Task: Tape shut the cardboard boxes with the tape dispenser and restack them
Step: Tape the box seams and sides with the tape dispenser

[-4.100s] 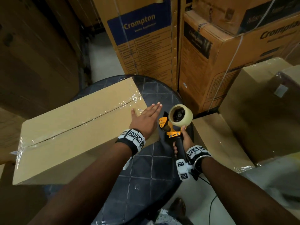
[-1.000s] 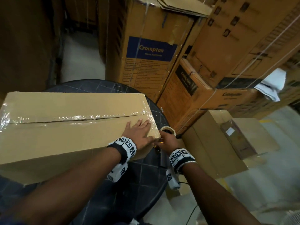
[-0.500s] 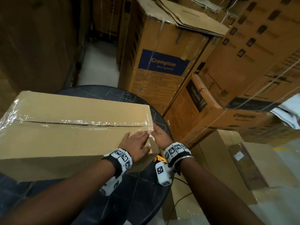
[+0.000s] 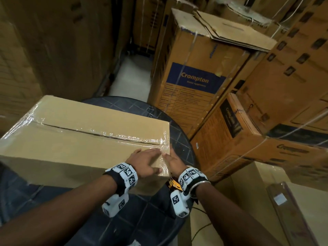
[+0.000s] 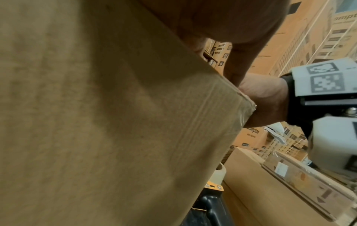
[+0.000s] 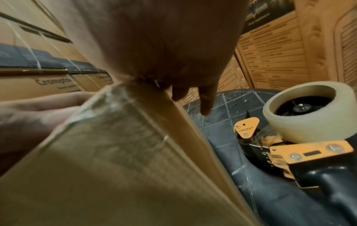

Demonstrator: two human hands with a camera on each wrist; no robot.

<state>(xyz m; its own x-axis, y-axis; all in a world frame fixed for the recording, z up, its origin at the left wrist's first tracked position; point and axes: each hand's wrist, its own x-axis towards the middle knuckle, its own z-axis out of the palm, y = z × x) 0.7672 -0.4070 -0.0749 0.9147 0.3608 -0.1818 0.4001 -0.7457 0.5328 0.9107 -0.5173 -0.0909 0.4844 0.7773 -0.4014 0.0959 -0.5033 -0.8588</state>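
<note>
- Head view: the cardboard box (image 4: 83, 139) lies on a dark round table (image 4: 179, 139), with clear tape (image 4: 127, 136) along its top seam and folded over the right end. The left hand (image 4: 144, 163) rests flat on the near right corner of the lid, fingers straight. The right hand (image 4: 173, 163) lies against the end face just beside it, pressing the tape tail down. Only an orange sliver of the tape dispenser (image 4: 174, 183) shows under the right wrist. A tall carton (image 4: 193, 86) behind the table reads "Crompton" on a blue panel; a tilted carton (image 4: 252, 144) to the right carries the same name.
- Left wrist view: the box wall fills the frame and the left thumb hooks over its corner. The rest of the hand is mostly out of frame, so the finger posture here is hard to judge. A mirrored "Crompton" shows on a distant carton.
- Right wrist view: the right fingers point down along the box end, straight, holding nothing. The dispenser stands free on the table just beside the box, its orange plate stamped "XMUNIX", as far as I can read.
- Risk: the tape at the corner looks wrinkled, so it may lift when the box is carried. The box corner overhangs the table edge, and a hard push could tip it or knock the dispenser off.
</note>
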